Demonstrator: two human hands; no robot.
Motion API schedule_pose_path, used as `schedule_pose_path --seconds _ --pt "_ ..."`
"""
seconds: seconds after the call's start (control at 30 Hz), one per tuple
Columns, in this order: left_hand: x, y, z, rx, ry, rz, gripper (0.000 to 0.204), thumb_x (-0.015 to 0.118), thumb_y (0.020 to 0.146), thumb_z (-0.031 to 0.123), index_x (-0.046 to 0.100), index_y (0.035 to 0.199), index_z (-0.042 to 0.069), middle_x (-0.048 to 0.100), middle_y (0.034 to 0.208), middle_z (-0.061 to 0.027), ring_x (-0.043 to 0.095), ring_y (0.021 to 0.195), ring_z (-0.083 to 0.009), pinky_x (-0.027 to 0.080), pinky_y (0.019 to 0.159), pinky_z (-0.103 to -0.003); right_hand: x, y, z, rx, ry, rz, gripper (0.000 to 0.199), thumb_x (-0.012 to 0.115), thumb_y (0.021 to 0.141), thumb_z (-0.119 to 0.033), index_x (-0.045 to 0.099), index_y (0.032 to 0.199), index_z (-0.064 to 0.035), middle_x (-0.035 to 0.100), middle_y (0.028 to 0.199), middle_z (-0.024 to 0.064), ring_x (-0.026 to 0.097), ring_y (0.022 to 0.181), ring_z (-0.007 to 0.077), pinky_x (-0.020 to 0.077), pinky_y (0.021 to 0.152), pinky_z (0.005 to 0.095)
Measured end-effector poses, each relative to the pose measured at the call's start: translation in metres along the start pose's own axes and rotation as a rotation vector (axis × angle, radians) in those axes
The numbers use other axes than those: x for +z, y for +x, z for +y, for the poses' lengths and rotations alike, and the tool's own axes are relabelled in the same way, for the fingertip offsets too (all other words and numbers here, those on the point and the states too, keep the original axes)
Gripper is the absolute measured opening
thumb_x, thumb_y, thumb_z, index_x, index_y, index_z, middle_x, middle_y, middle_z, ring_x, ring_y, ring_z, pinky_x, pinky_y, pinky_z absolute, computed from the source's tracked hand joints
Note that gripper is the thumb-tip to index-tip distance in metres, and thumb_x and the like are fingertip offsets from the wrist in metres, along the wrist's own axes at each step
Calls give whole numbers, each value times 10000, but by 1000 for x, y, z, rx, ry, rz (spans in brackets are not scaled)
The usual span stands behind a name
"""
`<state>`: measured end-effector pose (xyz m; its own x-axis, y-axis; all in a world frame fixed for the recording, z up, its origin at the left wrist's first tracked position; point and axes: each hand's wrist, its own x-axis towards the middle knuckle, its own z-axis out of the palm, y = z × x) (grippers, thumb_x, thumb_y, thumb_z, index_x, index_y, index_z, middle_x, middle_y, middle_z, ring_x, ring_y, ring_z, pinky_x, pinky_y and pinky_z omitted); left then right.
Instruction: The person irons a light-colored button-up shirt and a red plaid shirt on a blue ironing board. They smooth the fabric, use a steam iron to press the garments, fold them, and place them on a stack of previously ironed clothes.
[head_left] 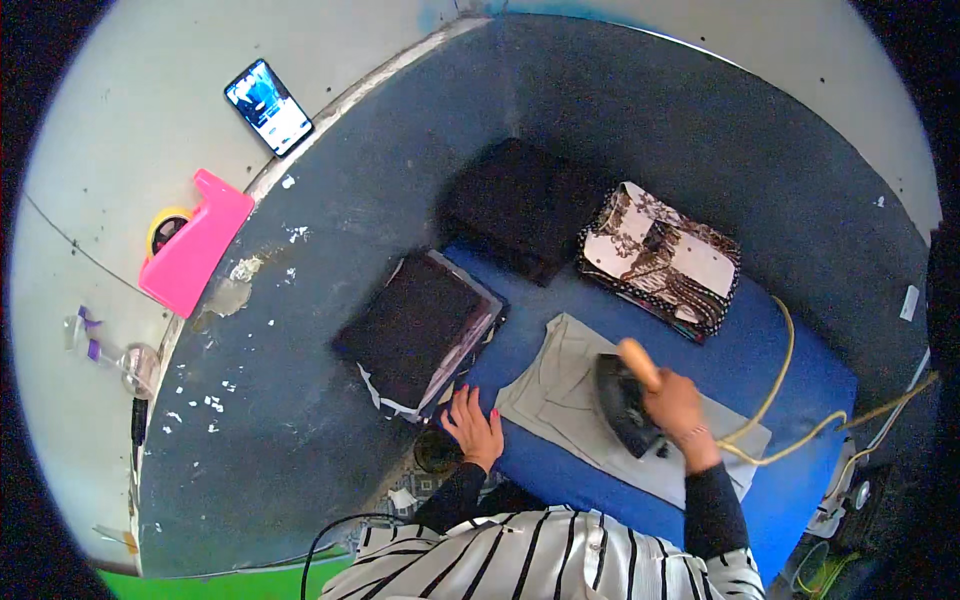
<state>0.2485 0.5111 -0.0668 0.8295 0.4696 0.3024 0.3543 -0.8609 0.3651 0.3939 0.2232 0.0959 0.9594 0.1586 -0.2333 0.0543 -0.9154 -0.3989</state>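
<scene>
My right hand (676, 408) is wrapped round the light-coloured handle of a dark clothes iron (622, 405). The iron rests on a grey-beige garment (548, 385), which lies partly rumpled at its left end and flatter toward the right. Under the garment is a blue ironing cloth (790, 385). My left hand (473, 428) lies with its fingers spread at the cloth's left edge, just left of the garment and apart from it. Just beyond those fingers sits a stack of dark folded clothes (415, 325).
Black folded fabric (520, 205) and a brown-and-white patterned folded stack (660, 250) lie at the far side. The iron's yellow cord (784, 360) loops off right. A phone (268, 108), a pink tape dispenser (205, 245) and a spray bottle (138, 368) stand along the left.
</scene>
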Motion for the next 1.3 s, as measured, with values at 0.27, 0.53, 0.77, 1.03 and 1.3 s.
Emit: schedule_pose_path --seconds 0.27,0.53,0.77,1.03,1.3 --pt "7 4 2 106 8 59 591 524 862 348 400 1352 41 408 1411 -133 297 1347 -298 131 1072 -511 9 -108 309 685 -69 392 313 634 811 -236 628 1044 -28 661 837 244 639 827 441 509 676 505" --pt "2 23 44 -228 -155 119 487 511 937 314 478 1287 -23 493 1306 -233 457 1199 -397 334 999 -491 -44 -143 453 736 -484 624 382 631 833 -364 605 1088 -80 641 1038 185 604 1000 371 503 810 459" --pt "9 -4 185 660 -64 -221 601 566 883 362 401 1385 77 331 1493 -156 278 1393 -332 159 1098 -563 36 -148 316 800 -26 530 543 675 788 -494 562 1081 -51 626 979 181 621 941 363 496 833 467" --pt "39 -31 208 873 -102 -527 717 581 862 320 268 1485 154 157 1570 -122 169 1443 -311 35 1115 -600 32 -146 296 893 356 264 591 781 695 -400 596 1105 -16 647 1099 226 619 1043 366 480 892 423" --pt "14 -4 182 724 -326 -454 701 558 881 316 257 1484 123 155 1569 -143 168 1442 -329 79 1107 -593 40 -148 312 671 1367 196 427 689 803 -68 554 1207 -49 658 1030 85 632 941 199 534 779 364"
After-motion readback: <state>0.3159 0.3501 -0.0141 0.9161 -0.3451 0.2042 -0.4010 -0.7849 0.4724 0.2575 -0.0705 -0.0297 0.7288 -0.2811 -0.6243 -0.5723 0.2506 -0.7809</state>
